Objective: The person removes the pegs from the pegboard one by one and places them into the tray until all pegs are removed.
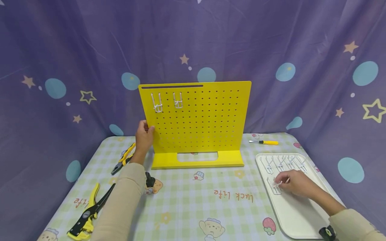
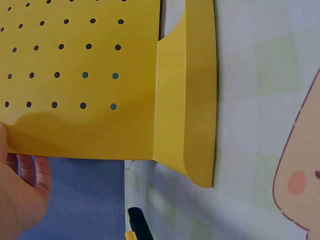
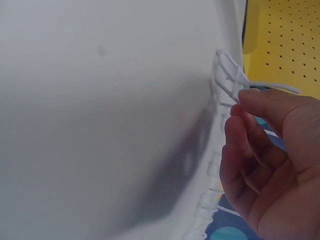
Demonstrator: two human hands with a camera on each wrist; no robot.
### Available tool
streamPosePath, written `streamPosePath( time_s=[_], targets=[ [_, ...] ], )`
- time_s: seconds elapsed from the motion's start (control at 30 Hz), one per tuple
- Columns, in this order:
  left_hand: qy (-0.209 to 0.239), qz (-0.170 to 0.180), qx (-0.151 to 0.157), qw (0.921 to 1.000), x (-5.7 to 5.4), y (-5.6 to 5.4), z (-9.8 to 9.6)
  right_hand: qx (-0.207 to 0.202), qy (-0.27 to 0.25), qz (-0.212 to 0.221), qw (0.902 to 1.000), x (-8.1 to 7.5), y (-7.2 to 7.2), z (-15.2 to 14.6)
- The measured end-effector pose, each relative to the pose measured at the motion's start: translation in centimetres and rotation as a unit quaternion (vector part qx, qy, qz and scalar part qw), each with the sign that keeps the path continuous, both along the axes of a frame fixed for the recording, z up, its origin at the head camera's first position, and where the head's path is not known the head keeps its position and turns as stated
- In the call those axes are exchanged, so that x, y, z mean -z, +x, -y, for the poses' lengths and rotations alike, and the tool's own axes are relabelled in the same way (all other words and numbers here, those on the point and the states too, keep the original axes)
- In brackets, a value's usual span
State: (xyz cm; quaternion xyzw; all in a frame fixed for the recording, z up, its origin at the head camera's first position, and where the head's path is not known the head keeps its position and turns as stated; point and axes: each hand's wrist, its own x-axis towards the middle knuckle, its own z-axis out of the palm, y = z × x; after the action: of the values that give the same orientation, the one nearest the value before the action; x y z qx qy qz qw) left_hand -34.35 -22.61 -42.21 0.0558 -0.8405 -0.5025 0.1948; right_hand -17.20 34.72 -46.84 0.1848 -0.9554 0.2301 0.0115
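Observation:
A yellow pegboard (image 1: 199, 120) stands upright on its base, with two white wire hooks (image 1: 178, 100) hung near its upper left. My left hand (image 1: 144, 139) grips the board's left edge, thumb on the front and fingers behind, as the left wrist view also shows. Over the white tray (image 1: 297, 214), my right hand (image 1: 297, 182) pinches a white wire pegboard hook (image 3: 227, 75) between thumb and fingertips. One prong of it sticks out past the thumb in the right wrist view. Several more hooks (image 1: 280, 164) lie in a row along the tray's far end.
Yellow-and-black wire strippers (image 1: 87, 214) lie at the front left, and pliers (image 1: 122, 160) beside the left forearm. A yellow-handled screwdriver (image 1: 268, 142) lies behind the tray. The table has a checked cloth (image 1: 187, 204); a purple curtain (image 1: 169, 40) hangs behind.

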Motion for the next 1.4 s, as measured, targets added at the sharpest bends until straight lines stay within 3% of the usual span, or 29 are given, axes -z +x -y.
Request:
streamPosePath(
  time_s=[0.17,0.33,0.5,0.63,0.97,1.23,1.4],
  targets=[
    [0.001,0.004,-0.004,1.0,-0.1,-0.1,-0.1,0.006,0.015,-0.031,0.9994,-1.8,-0.5,-0.6],
    [0.007,0.014,-0.006,0.9999,-0.2,-0.1,-0.1,0.02,0.027,-0.049,0.9982,-4.6,-1.4,-0.7],
    [0.007,0.017,-0.008,0.9998,-0.1,0.1,-0.1,0.018,0.036,-0.087,0.9954,-7.6,-2.4,0.3],
    [0.005,0.015,-0.007,0.9998,-0.1,0.3,-0.1,0.025,0.041,-0.091,0.9947,-9.4,-3.2,1.7],
    [0.001,0.003,0.0,1.0,-0.2,0.2,-0.1,0.021,0.013,-0.091,0.9956,-13.3,-5.6,7.3],
    [0.002,0.012,-0.006,0.9999,-0.4,0.2,-0.1,0.0,-0.048,-0.172,0.9838,-14.6,-9.0,13.3],
    [0.01,0.013,-0.008,0.9998,-0.5,0.3,-0.2,-0.008,-0.107,-0.195,0.9749,-15.3,-10.9,17.3]
  ],
)
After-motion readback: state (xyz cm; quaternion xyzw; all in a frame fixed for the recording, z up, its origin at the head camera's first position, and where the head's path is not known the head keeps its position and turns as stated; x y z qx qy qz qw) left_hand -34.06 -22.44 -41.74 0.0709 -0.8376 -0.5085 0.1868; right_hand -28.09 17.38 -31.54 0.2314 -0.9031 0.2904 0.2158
